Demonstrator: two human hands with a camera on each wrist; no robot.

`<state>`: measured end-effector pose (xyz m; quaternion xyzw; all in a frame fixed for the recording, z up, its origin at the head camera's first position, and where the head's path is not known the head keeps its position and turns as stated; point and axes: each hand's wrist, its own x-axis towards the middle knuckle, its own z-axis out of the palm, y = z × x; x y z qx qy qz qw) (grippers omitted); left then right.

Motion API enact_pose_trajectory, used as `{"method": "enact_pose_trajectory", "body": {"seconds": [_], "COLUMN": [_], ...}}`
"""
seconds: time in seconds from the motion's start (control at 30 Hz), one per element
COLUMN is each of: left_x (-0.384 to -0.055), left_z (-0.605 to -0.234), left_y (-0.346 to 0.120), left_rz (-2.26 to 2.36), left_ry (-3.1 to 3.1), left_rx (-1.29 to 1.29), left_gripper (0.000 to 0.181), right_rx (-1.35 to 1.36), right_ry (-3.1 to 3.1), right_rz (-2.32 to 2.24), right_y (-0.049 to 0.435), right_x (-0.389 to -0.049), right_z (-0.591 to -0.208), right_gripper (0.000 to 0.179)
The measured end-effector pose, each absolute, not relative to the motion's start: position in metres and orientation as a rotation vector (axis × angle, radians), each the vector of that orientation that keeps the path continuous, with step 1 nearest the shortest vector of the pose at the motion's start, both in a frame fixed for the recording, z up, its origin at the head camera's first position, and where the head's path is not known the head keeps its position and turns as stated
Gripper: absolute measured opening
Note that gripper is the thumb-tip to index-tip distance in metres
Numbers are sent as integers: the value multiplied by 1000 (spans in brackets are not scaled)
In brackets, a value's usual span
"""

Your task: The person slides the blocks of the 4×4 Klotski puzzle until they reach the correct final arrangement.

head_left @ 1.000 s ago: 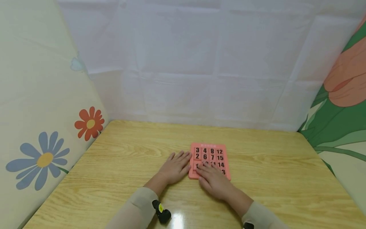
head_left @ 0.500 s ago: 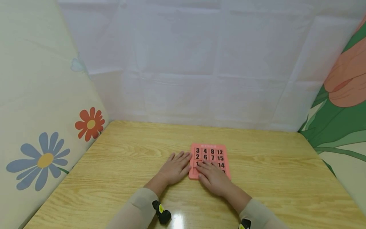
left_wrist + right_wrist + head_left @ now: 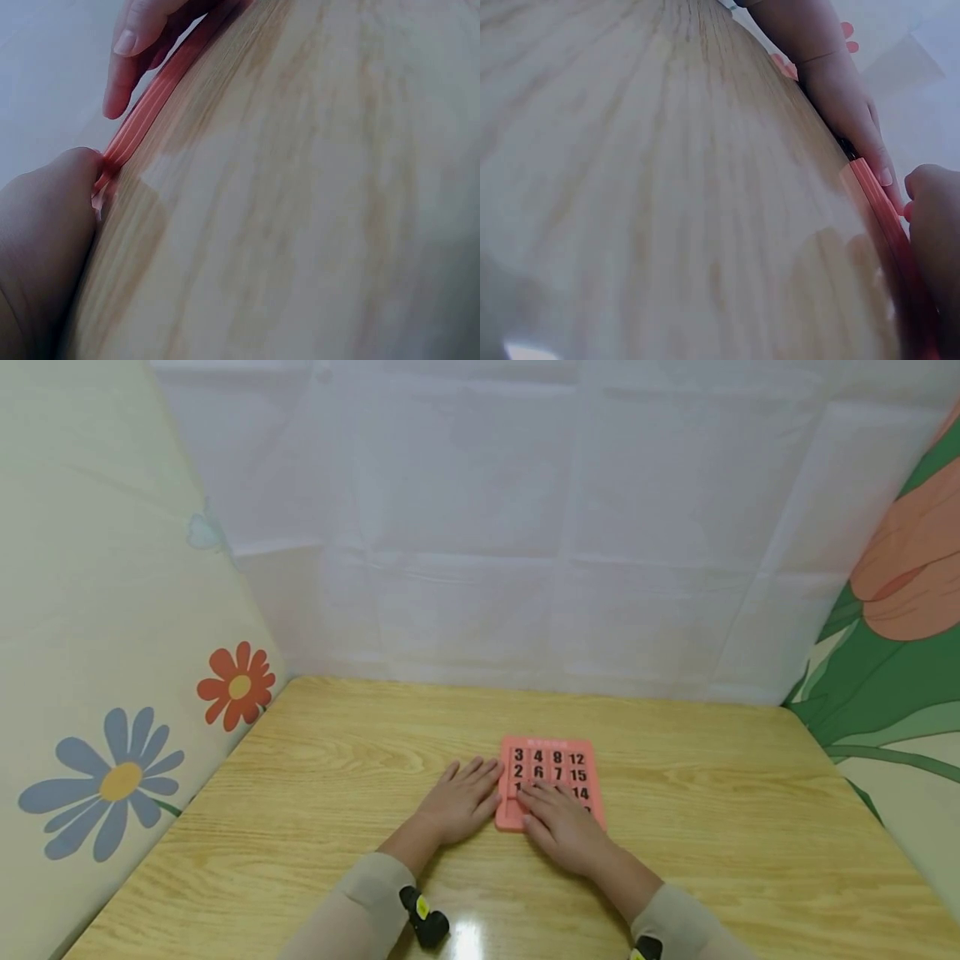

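Note:
A pink number slide puzzle (image 3: 597, 789) lies flat on the table, its black-numbered tiles facing up. My left hand (image 3: 459, 802) rests on the wood with straight fingers, touching the puzzle's left rim. Over the lower tiles lies my right hand (image 3: 564, 832), fingers extended, fingertips beside the tile marked 1 (image 3: 517, 788); it hides several numbers. Below that tile the lower-left slot is bare. Only the puzzle's pink side (image 3: 154, 105) shows in the left wrist view, between the two hands. In the right wrist view, my left hand (image 3: 847, 105) is at the puzzle's far side.
The wood-grain table (image 3: 337, 735) stretches around the puzzle on all sides. A white cloth (image 3: 480, 527) hangs behind it, and flower-printed cloths (image 3: 112, 610) stand at both sides. Black wrist cameras (image 3: 427, 918) sit on both sleeves.
The tile marked 1 has slid away from me, from the lower-left slot into the gap above it. My right hand's fingers shifted slightly with it; my left hand stayed put.

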<state>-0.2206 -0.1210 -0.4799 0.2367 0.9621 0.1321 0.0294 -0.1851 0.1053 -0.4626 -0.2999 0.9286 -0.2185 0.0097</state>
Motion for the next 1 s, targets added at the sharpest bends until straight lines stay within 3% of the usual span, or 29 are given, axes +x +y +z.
{"method": "enact_pose_trajectory", "body": {"seconds": [1.0], "left_x": [-217], "left_z": [-469], "left_y": [-119], "left_rz": [379], "left_ry": [2957], "left_rx": [728], "left_gripper": [57], "right_rx": [-934], "right_ry": [2936], "right_rz": [-749], "right_y": [131], "right_x": [-162], "right_z": [-471], "right_gripper": [42]}}
